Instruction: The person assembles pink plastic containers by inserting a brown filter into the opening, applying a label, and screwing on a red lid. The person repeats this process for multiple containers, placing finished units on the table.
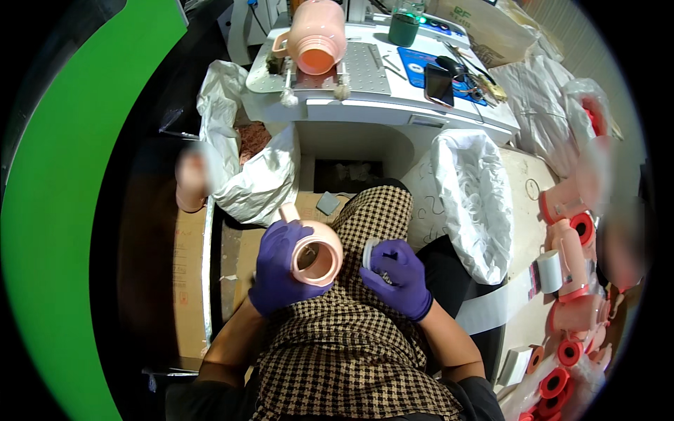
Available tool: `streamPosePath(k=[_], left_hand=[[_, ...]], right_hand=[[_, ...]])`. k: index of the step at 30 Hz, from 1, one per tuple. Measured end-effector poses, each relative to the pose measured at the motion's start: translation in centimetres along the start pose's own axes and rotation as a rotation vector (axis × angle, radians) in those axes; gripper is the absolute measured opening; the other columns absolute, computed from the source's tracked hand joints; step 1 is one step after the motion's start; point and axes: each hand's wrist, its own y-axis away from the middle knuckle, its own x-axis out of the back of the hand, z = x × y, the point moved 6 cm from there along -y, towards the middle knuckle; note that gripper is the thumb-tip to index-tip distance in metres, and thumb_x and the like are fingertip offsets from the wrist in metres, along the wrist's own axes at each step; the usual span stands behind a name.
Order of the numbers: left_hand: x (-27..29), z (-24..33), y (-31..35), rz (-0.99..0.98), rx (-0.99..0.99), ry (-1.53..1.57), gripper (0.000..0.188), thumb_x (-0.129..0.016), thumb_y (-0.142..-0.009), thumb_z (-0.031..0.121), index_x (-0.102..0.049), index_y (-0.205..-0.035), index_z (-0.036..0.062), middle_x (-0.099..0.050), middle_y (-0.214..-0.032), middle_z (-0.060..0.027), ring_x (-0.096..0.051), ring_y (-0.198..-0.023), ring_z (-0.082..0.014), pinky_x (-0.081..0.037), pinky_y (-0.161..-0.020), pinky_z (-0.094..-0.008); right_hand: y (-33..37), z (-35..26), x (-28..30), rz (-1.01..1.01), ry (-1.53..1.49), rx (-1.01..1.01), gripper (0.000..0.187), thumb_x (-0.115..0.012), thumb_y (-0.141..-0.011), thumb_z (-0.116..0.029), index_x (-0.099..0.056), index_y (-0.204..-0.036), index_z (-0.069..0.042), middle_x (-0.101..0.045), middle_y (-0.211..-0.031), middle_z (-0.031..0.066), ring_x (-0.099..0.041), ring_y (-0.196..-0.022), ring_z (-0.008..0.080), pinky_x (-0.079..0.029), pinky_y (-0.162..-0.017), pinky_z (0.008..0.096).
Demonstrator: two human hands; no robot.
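Observation:
My left hand (272, 274), in a purple glove, is wrapped round a pink jug (331, 244) above my lap. The jug's open mouth is turned up toward me, its inside looks dark, and its handle points away at the upper left. Just to the right, my right hand (403, 279), gloved in the same purple, has its fingers closed on a white ring-shaped part (368, 252). That ring stands on edge, apart from the jug. Something small and shiny shows within the curled fingers, too small to name. A checked apron (337, 351) covers my lap beneath both hands.
Ahead, another pink jug (319, 24) lies on a white workbench (351, 109), near a phone (439, 85). A white sack (449, 151) of clear rings stands right of my knees. Several pink jugs (570, 256) and a white roll (550, 272) lie far right. Cardboard (188, 281) is at left.

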Motion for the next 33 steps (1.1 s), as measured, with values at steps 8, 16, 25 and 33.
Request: streamPosePath(k=[8, 16, 25, 33], left_hand=[[-1.0, -0.4, 0.0, -0.111, -0.067, 0.022, 0.093, -0.095, -0.060, 0.043, -0.058, -0.130, -0.0050, -0.065, -0.122, -0.0226, -0.061, -0.117, -0.0447, -0.044, -0.107, -0.0530], [-2.1, -0.5, 0.3, -0.150, -0.063, 0.087, 0.083, -0.090, -0.060, 0.037, -0.063, -0.128, -0.0016, -0.068, -0.120, -0.0202, -0.064, -0.114, -0.0388, -0.042, -0.109, -0.0515], [-2.4, -0.2, -0.1, -0.137, -0.075, 0.081, 0.091, -0.092, -0.055, 0.034, -0.061, -0.133, -0.0021, -0.068, -0.121, -0.0199, -0.065, -0.114, -0.0369, -0.043, -0.108, -0.0517], [-2.5, 1.2, -0.9, -0.108, -0.075, 0.035, 0.085, -0.091, -0.061, 0.036, -0.062, -0.130, -0.0034, -0.069, -0.118, -0.0202, -0.066, -0.112, -0.0362, -0.045, -0.105, -0.0516]], right_hand=[[-3.3, -3.3, -4.0, -0.215, -0.177, 0.061, 0.039, -0.075, -0.073, 0.006, -0.073, -0.111, -0.004, -0.072, -0.100, 0.0157, -0.073, -0.086, 0.0326, -0.060, -0.079, 0.0361], [-3.9, -3.3, -5.4, -0.374, 0.184, -0.181, 0.015, -0.068, -0.074, -0.002, -0.068, -0.088, -0.007, -0.067, -0.086, 0.0142, -0.067, -0.079, 0.0352, -0.056, -0.072, 0.0435], [-2.4, -2.7, -5.7, -0.405, 0.172, -0.140, 0.033, -0.070, -0.074, 0.001, -0.065, -0.106, -0.007, -0.064, -0.101, 0.0137, -0.066, -0.090, 0.0362, -0.055, -0.076, 0.0434], [-0.9, -3.3, -4.1, -0.272, 0.043, -0.065, 0.044, -0.061, -0.076, 0.007, -0.060, -0.119, -0.001, -0.060, -0.097, 0.0196, -0.059, -0.093, 0.0403, -0.049, -0.085, 0.0470]])
